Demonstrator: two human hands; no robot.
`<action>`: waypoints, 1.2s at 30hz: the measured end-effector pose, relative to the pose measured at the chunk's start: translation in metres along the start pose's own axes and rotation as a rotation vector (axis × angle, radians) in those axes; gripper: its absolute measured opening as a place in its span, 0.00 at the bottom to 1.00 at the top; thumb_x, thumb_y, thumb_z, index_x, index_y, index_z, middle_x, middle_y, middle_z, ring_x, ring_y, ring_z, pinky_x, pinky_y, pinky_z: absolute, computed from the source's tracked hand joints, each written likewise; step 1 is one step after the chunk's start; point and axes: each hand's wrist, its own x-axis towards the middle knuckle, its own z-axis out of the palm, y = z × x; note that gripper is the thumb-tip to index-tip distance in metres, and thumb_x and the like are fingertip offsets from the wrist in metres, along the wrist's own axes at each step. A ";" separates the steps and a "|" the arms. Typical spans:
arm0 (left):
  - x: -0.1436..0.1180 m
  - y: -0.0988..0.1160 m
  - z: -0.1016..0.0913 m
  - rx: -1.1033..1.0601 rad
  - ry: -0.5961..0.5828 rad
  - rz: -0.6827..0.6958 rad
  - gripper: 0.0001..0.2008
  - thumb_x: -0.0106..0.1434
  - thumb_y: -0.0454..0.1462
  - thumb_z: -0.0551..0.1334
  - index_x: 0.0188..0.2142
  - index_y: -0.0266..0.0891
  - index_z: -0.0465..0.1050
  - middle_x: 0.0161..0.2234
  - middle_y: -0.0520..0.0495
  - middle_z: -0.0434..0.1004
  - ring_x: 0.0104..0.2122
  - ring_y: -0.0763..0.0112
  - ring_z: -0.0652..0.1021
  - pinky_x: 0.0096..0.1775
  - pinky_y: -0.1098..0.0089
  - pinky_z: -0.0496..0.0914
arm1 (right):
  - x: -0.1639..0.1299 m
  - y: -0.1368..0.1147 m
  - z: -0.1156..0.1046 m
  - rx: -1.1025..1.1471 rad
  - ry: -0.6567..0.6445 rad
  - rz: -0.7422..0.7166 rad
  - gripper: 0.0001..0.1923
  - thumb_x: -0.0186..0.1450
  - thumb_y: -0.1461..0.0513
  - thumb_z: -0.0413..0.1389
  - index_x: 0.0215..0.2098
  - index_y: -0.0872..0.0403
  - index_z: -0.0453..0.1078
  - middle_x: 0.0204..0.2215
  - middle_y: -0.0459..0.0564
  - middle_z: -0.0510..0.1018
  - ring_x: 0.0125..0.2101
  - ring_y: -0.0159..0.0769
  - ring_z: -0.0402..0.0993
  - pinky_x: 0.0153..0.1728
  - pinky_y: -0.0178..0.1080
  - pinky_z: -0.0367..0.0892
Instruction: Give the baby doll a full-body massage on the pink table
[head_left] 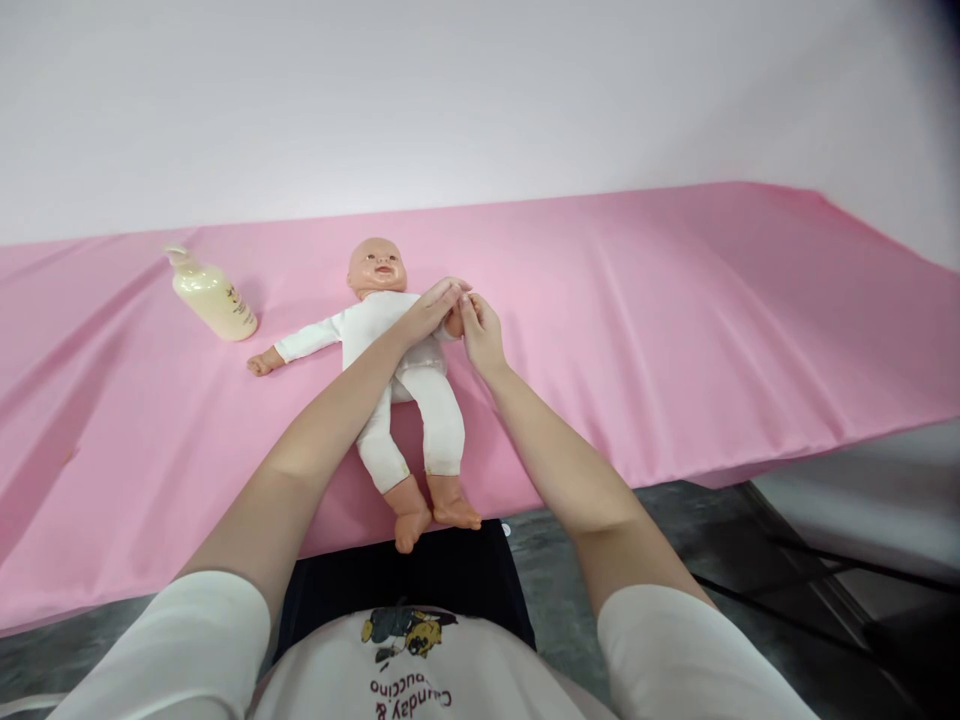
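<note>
A baby doll [382, 322] with a white cloth body lies on its back, its head away from me and its feet at the table's near edge. My left hand [435, 308] reaches across its chest and closes over the doll's arm on the right side of the view. From the right, my right hand [482, 328] has its fingers closed at that arm's small hand [454, 323]. My fingertips meet there and partly hide the doll's hand. The doll's other arm [309, 340] stretches out to the left on the cloth.
A pump bottle of pale yellow liquid [214, 298] stands left of the doll. Pink cloth [675, 330] with folds covers the table. Behind it rises a white wall [450, 100]. Dark metal bars [817, 580] show below the table at the right.
</note>
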 end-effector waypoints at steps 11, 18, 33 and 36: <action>0.002 0.003 0.000 -0.035 -0.099 0.022 0.29 0.63 0.60 0.62 0.43 0.36 0.80 0.43 0.40 0.83 0.49 0.61 0.79 0.58 0.61 0.68 | 0.002 0.014 -0.001 -0.041 0.032 -0.009 0.27 0.68 0.39 0.50 0.45 0.51 0.73 0.39 0.52 0.80 0.42 0.41 0.78 0.49 0.45 0.75; 0.002 0.001 0.005 -0.096 -0.074 0.023 0.26 0.66 0.59 0.60 0.38 0.37 0.78 0.34 0.45 0.80 0.38 0.65 0.80 0.48 0.63 0.73 | 0.005 0.014 -0.002 0.007 -0.001 -0.034 0.25 0.69 0.43 0.52 0.54 0.50 0.72 0.51 0.55 0.79 0.54 0.45 0.76 0.59 0.50 0.72; 0.005 -0.008 -0.001 -0.002 0.105 0.035 0.17 0.72 0.48 0.56 0.39 0.39 0.76 0.42 0.43 0.81 0.46 0.63 0.79 0.55 0.61 0.71 | 0.001 0.005 0.004 -0.078 -0.067 0.020 0.34 0.57 0.51 0.67 0.58 0.52 0.69 0.52 0.56 0.79 0.52 0.47 0.78 0.58 0.50 0.73; 0.005 -0.006 -0.002 -0.011 0.113 0.004 0.16 0.71 0.48 0.58 0.38 0.39 0.74 0.43 0.43 0.81 0.47 0.66 0.78 0.54 0.65 0.71 | 0.001 0.007 0.002 -0.097 -0.087 0.056 0.23 0.63 0.45 0.61 0.47 0.52 0.74 0.36 0.50 0.81 0.38 0.40 0.80 0.49 0.47 0.77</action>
